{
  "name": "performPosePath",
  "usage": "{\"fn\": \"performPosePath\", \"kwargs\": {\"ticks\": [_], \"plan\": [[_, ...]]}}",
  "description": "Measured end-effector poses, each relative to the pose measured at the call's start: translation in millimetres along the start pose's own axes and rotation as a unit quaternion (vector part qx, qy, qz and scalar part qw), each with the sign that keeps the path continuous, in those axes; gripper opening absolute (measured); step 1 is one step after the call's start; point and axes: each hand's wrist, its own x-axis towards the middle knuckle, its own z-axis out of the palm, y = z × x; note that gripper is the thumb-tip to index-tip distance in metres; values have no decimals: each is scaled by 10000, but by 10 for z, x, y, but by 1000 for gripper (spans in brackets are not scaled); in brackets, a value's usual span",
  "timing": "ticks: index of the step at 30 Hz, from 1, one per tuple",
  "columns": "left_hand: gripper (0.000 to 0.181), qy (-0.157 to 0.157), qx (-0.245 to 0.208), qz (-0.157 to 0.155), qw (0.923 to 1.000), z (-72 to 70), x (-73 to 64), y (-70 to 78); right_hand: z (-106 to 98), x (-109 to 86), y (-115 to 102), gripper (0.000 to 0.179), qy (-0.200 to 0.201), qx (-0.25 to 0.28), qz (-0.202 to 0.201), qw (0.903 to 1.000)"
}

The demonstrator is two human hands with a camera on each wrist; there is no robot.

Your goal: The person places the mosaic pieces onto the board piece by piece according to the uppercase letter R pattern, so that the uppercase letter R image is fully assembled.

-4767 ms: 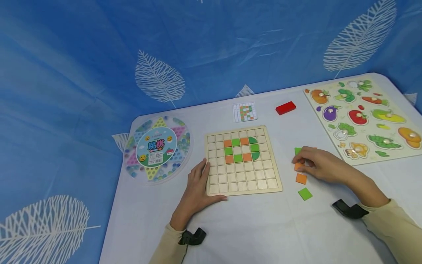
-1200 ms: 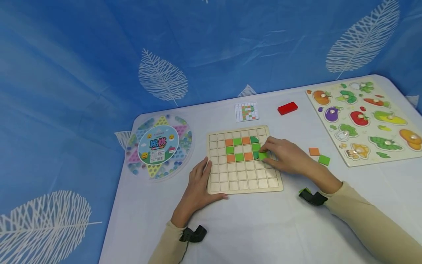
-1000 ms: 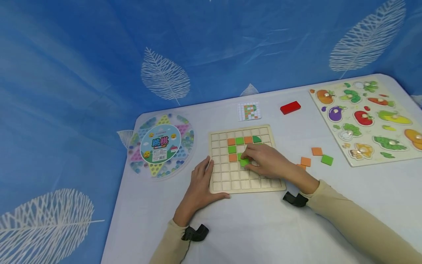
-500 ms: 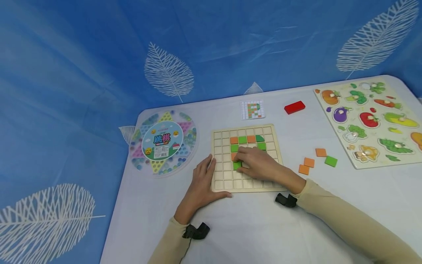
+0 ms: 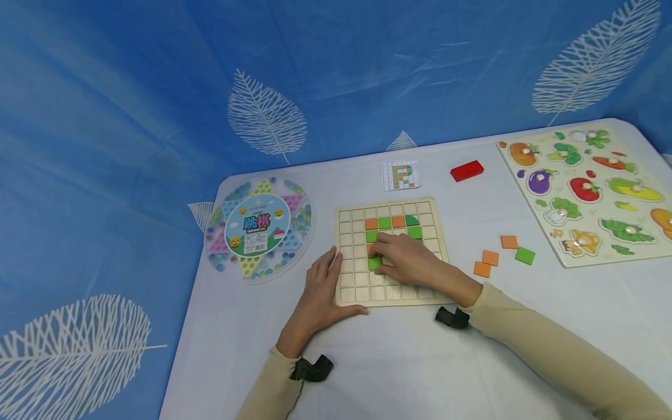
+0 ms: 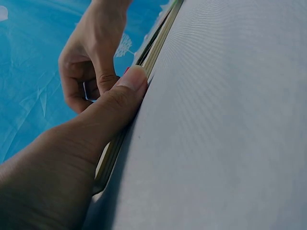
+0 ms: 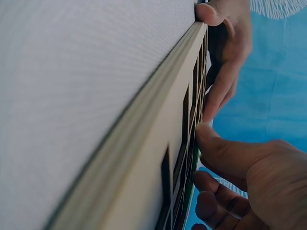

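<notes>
A pale wooden grid board (image 5: 346, 294) lies on the white table, with orange, green and dark green tiles set in its upper part. At its lower left corner my left hand (image 5: 317, 300) rests, fingers along the left side and thumb (image 6: 122, 98) straight against the front edge. Over the board's middle, my right hand (image 5: 406, 259) pinches a light green square tile (image 5: 374, 263) at a cell below an orange tile. Fingers and thumb of the right hand (image 7: 249, 167) touch the board's surface in the right wrist view. The hand hides several cells and part of the tile pattern.
Several loose orange tiles (image 5: 482, 269) and one green tile (image 5: 525, 255) lie right of the board. Behind it are a pattern card (image 5: 401, 175) and a red block (image 5: 466, 171). A round game box (image 5: 257, 224) sits left, a vegetable puzzle (image 5: 572, 221) right.
My right hand picked up a green tile from the right of the board, carried it left over the grid and lowered it to a cell. The left hand stays at the corner.
</notes>
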Motion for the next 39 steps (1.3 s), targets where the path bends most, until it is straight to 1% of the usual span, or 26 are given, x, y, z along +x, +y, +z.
{"fn": "performPosePath", "kwargs": {"ticks": [5,10,15,20,25,29,32,35,39], "plan": [[124,-41,-7,-36,10000,12,1,6,3,-5,7,24,-36,63,102,9999],[125,-107,-72,-68,9999,19,0,14,-20,-38,6,23,-43,116,111,9999],[125,-131,-62,-57,9999,23,0,19,-140,-164,35,24,-4,395,422,9983],[126,-51,-21,-20,10000,17,22,27,-312,-410,217,27,80,433,745,9963],[126,8,-26,32,10000,10,39,30,-458,-777,490,29,185,328,920,9950],[125,0,-26,25,10000,-2,30,39,-542,-1101,690,29,452,200,1031,9934],[125,5,-33,-14,10000,-6,15,42,-588,-1294,801,29,638,30,1107,9918],[125,9,-54,-69,10000,2,6,32,-615,-1419,873,32,641,-88,1190,9908],[125,17,-83,-105,9999,23,1,16,-609,-1499,937,32,572,-67,1206,9910]]}}
